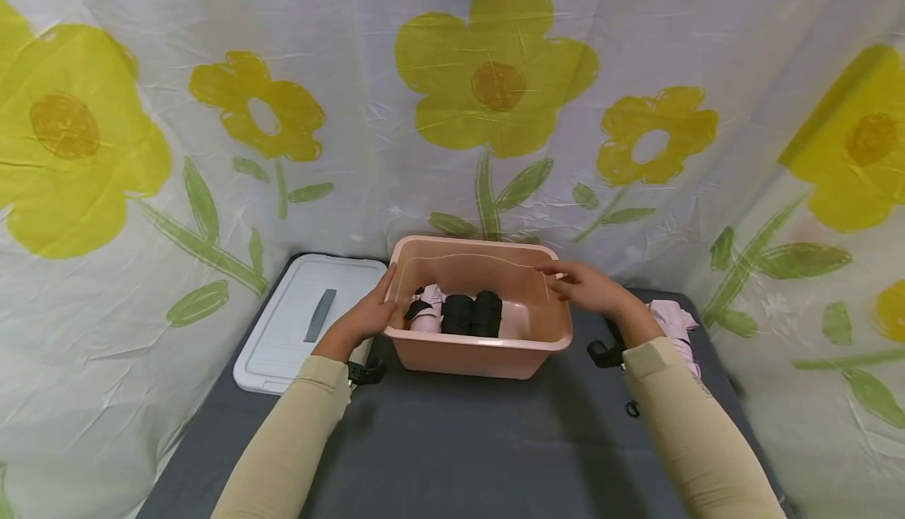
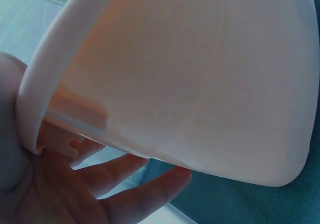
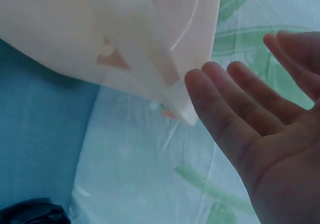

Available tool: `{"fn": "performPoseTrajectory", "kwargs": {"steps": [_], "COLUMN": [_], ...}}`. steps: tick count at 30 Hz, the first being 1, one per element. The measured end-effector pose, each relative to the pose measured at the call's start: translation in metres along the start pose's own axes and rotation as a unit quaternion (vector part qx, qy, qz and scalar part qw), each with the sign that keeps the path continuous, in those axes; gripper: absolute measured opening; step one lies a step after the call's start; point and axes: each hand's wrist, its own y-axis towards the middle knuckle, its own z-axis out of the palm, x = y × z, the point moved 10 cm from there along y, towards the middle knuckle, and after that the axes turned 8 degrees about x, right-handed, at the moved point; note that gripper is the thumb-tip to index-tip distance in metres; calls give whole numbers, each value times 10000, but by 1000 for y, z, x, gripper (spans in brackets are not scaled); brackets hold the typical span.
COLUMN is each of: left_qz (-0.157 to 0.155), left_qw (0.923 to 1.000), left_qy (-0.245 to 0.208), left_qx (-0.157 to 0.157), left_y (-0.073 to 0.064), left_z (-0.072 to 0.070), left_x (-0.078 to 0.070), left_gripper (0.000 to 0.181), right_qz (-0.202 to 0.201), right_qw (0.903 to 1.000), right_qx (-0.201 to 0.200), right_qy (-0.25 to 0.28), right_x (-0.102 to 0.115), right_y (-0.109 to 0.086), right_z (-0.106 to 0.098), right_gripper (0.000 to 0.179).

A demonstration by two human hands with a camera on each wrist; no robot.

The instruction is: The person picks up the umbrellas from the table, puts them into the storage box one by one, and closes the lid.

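Tub [image 1: 474, 356] by the table's [image 1: 452, 444] far edge stretches longways from left hand [image 1: 362, 316], pinching it, to right hand [image 1: 592, 290], fingers spread.

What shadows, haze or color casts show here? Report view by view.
Head: fairly crisp, soft shadows across the gray table; left wrist: dim, bluish cast, the pink bin muted and soft; right wrist: hazy, bin washed-out pale, table tinted blue.

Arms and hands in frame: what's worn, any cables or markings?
Plain beige long sleeves: left sleeve, right sleeve. Black wrist-worn device on the left, another on the right. No gloves. No cables visible.
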Motion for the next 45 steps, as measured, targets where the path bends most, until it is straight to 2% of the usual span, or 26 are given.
{"fn": "performPoseTrajectory", "kwargs": {"steps": [11, 17, 24, 31, 36, 41, 42, 45], "left_qz": [109, 64, 172, 33, -98, -49, -44, 16], "left_qw": [9998, 9997, 9994, 9995, 9997, 9998, 9997, 9998], "left_qy": [115, 202, 240, 193, 78, -29, -56, -24], "left_qx": [113, 113, 174, 231, 217, 206, 217, 192], "left_y": [-1, 0, -2, -5, -5, -4, -7, -6], "left_z": [-2, -4, -3, -1, 0, 2, 3, 4], "left_x": [-8, -7, -10, -7, -5, -8, -13, -15], "left_gripper": [74, 74, 74, 73, 74, 75, 74, 75], "right_qz": [347, 507, 399, 905, 1121, 1411, 1466, 1647], "right_qw": [9967, 9934, 9896, 9821, 9758, 9677, 9664, 9619], "right_qx": [-723, -1015, -1328, -1418, -1504, -1651, -1681, -1770], "right_qy": [123, 144, -390, -847, -1124, -1278, -1281, -1279], "right_x": [-21, -36, -52, -83, -99, -113, -115, -126], "right_y": [-21, -31, -42, -54, -63, -73, -75, -80], "right_z": [-12, -19, -23, -17, -14, -13, -13, -13], "right_gripper": [44, 45, 42, 44, 44, 45, 45, 46]}}
